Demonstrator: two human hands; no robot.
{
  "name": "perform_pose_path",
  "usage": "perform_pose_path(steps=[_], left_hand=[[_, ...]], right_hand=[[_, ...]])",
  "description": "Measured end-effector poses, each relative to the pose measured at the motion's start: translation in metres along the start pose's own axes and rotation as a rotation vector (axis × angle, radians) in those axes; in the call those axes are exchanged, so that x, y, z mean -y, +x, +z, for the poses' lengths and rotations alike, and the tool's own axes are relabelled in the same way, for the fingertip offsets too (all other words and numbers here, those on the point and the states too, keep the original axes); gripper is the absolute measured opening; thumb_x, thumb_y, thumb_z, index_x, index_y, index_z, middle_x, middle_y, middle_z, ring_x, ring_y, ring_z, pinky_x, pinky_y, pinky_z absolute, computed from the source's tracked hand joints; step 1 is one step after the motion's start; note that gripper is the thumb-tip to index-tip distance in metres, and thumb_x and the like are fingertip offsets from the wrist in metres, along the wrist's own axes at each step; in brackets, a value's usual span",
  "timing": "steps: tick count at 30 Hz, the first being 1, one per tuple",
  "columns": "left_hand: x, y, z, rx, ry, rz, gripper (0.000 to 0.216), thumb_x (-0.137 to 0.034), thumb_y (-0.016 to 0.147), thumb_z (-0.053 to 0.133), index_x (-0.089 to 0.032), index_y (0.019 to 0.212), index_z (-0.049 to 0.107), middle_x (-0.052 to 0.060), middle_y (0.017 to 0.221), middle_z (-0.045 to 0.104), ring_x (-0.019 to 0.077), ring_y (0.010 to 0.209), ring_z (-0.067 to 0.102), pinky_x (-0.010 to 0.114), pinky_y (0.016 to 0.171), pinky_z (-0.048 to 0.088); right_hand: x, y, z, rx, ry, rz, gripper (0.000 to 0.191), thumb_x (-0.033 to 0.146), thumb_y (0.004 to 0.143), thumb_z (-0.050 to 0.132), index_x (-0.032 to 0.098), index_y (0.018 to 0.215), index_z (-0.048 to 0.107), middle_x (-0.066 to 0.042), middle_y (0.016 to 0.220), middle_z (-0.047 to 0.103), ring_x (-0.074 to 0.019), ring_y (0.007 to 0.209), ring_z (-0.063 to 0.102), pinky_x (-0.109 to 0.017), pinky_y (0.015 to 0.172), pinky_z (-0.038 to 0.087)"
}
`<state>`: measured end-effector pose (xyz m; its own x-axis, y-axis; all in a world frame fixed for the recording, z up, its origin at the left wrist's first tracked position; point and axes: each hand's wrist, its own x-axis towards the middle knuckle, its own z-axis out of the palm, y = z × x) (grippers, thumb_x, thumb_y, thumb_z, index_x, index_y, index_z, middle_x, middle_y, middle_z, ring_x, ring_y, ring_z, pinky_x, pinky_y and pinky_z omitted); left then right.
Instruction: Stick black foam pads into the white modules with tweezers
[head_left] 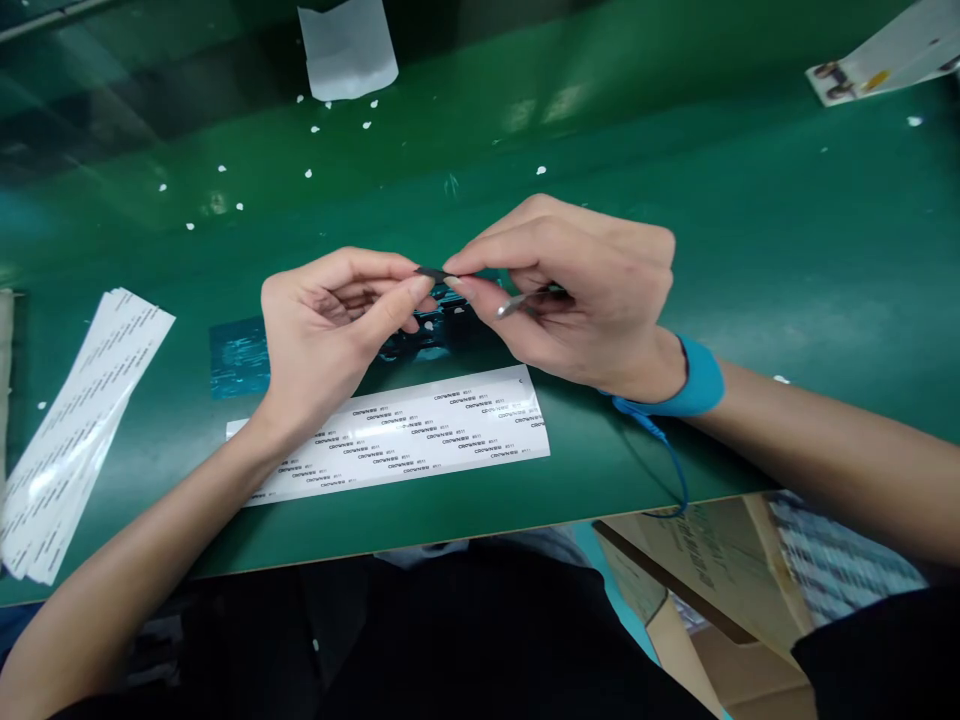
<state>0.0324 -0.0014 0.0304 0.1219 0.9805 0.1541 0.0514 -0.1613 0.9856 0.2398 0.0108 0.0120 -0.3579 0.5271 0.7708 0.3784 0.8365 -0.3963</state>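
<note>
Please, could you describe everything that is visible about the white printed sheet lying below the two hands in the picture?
The white sheet is a long, narrow strip that looks like shiny paper or film, printed with repeated dark "CROWN" and "#511" marks. It lies flat on the green table, roughly parallel to the near edge. The left forearm crosses over its left part and hides some of it; whether they touch cannot be told.

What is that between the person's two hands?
A small dark piece, pinched by both the left hand and the right hand, as the head view shows.
</note>
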Motion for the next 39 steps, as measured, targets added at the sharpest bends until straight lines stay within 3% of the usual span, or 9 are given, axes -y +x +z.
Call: perform_pose_path(steps=[3, 7, 12, 17, 24, 29, 34, 39], left_hand=[[-0.003, -0.003, 0.001, 0.052, -0.063, -0.125, 0.007, -0.03, 0.087, 0.087, -0.027, 0.082, 0.083, 0.0, 0.08, 0.08, 0.0152, 0.064, 0.07, 0.031, 0.059, 0.057], [-0.008, -0.006, 0.006, 0.061, -0.168, -0.239, 0.012, -0.032, 0.086, 0.088, -0.023, 0.081, 0.082, 0.0, 0.08, 0.079, 0.0115, 0.062, 0.067, 0.026, 0.056, 0.051], [-0.008, -0.007, 0.009, 0.016, -0.244, -0.278, 0.006, -0.028, 0.083, 0.089, -0.026, 0.083, 0.083, -0.001, 0.083, 0.079, 0.01, 0.061, 0.064, 0.025, 0.053, 0.048], [-0.005, -0.004, 0.004, 0.007, -0.162, -0.213, 0.016, -0.033, 0.082, 0.092, -0.026, 0.093, 0.082, 0.0, 0.086, 0.079, 0.0119, 0.064, 0.066, 0.026, 0.056, 0.052], [-0.008, -0.006, 0.006, 0.061, -0.258, -0.383, 0.012, -0.032, 0.089, 0.083, -0.023, 0.081, 0.081, 0.001, 0.087, 0.078, 0.009, 0.061, 0.062, 0.023, 0.052, 0.049], [-0.002, -0.002, 0.005, 0.012, -0.237, -0.267, 0.012, -0.03, 0.082, 0.091, -0.025, 0.081, 0.08, -0.003, 0.077, 0.075, 0.0084, 0.06, 0.063, 0.023, 0.05, 0.048], [-0.001, 0.015, -0.008, -0.012, 0.028, 0.085, 0.016, -0.024, 0.082, 0.093, -0.022, 0.078, 0.077, -0.002, 0.08, 0.081, 0.013, 0.066, 0.074, 0.028, 0.05, 0.053], [-0.012, 0.019, -0.014, 0.037, 0.268, 0.133, 0.015, -0.015, 0.084, 0.085, -0.024, 0.079, 0.074, -0.002, 0.079, 0.081, 0.0175, 0.071, 0.078, 0.032, 0.059, 0.057]], right_hand=[[0.002, 0.0, 0.002, -0.042, -0.049, -0.028, 0.026, 0.002, 0.093, 0.067, 0.025, 0.102, 0.068, 0.004, 0.088, 0.078, -0.0153, 0.08, 0.074, -0.028, 0.067, 0.057], [0.004, -0.003, 0.0, 0.015, -0.157, -0.098, 0.028, -0.001, 0.093, 0.062, 0.024, 0.105, 0.068, 0.005, 0.095, 0.08, -0.0137, 0.081, 0.077, -0.025, 0.061, 0.053], [0.005, -0.003, -0.001, 0.005, -0.169, -0.108, 0.029, -0.001, 0.094, 0.061, 0.024, 0.107, 0.069, 0.006, 0.097, 0.081, -0.0119, 0.082, 0.077, -0.025, 0.056, 0.048], [0.006, 0.0, 0.001, -0.04, -0.103, -0.042, 0.02, 0.005, 0.098, 0.065, 0.023, 0.101, 0.071, 0.001, 0.093, 0.082, -0.0142, 0.082, 0.077, -0.026, 0.063, 0.054], [0.004, -0.003, -0.004, 0.028, -0.228, -0.129, 0.029, 0.002, 0.098, 0.059, 0.025, 0.111, 0.069, 0.007, 0.099, 0.083, -0.0109, 0.083, 0.079, -0.025, 0.055, 0.047], [0.006, -0.001, -0.007, 0.079, -0.259, -0.135, 0.028, 0.002, 0.096, 0.062, 0.024, 0.11, 0.071, 0.006, 0.1, 0.083, -0.0101, 0.077, 0.077, -0.027, 0.046, 0.037], [0.002, 0.002, -0.009, 0.106, -0.263, -0.058, 0.022, 0.006, 0.1, 0.06, 0.022, 0.111, 0.072, 0.0, 0.096, 0.081, -0.0153, 0.081, 0.075, -0.029, 0.062, 0.051], [-0.001, 0.002, -0.01, 0.194, -0.282, 0.05, 0.02, 0.017, 0.104, 0.056, 0.027, 0.109, 0.072, 0.001, 0.095, 0.079, -0.0156, 0.081, 0.072, -0.03, 0.066, 0.054]])
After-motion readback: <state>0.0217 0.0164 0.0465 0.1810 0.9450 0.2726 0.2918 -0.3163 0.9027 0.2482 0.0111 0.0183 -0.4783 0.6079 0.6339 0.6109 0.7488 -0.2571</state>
